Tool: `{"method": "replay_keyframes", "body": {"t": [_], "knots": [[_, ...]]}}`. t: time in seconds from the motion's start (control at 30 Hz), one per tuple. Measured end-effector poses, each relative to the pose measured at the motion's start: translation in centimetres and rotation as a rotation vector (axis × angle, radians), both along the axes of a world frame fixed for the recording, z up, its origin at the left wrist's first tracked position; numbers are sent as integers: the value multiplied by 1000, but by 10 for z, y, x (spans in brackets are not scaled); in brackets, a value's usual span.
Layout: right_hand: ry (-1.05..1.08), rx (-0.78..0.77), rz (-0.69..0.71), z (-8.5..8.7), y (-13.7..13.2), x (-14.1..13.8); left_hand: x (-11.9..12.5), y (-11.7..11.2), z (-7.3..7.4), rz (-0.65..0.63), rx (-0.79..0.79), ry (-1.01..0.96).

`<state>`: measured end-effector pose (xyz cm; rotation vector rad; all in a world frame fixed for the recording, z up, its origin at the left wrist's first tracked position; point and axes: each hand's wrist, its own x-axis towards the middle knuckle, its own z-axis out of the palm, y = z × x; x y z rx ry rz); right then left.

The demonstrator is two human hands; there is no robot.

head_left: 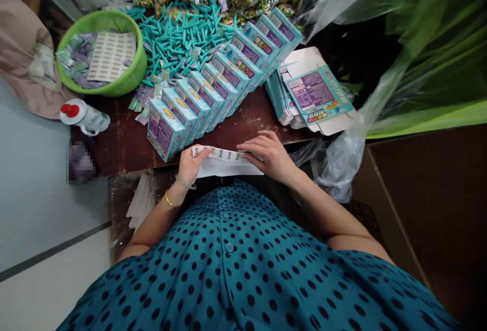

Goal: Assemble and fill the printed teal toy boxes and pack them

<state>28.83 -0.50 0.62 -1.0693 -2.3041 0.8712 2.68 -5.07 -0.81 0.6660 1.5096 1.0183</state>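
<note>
Teal shirt [228, 260] with black dots is the nearest thing to the camera, and it fills the lower part of the view. At the far left hangs a pinkish cloth [19, 62]. Next to it is a white cup [89, 120] with red top, just beside a green basket [141, 62]. This basket contains small purple and green sachets [78, 54], and on them lies a printed sheet [112, 57] with rows of small marks. It is near the left end of the dark brown counter [124, 138]. More sachets are loose to the right of the basket, beside a heap of turquoise sticks [186, 36].

Near the front edge of the counter is the left hand [188, 164], wearing a gold bracelet [173, 199] at the wrist. Its grip is closed on the left end of a label sheet [218, 155], with the thumb on top. This sheet is between the two hands, in front of a slanting row of upright turquoise and purple boxes [207, 100]. The right hand [271, 156] has its fingers at the other end of the sheet; whether its grip is closed there, I cannot tell.

Further right, flattened cartons [315, 92] lie in a pile, partly overlapping, and clear plastic [338, 166] hangs beside them.
</note>
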Motion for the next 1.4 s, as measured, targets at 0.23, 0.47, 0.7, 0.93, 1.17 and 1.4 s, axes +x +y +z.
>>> {"method": "replay_keyframes", "body": {"t": [0.23, 0.47, 0.7, 0.93, 1.17, 1.4], "knots": [[153, 9, 48, 14, -17, 0, 2, 3, 0, 70, -53, -92], [195, -47, -86, 5, -6, -24, 7, 2, 1, 48, -3, -59], [173, 142, 9, -14, -8, -40, 3, 1, -2, 112, -75, -184], [297, 93, -63, 20, 47, -49, -11, 0, -9, 195, -161, -253], [149, 51, -542, -9, 210, -57, -18, -7, -11, 179, -93, -225], [-93, 236, -568, -24, 223, -66, -22, -18, -20, 112, -83, -206]]}}
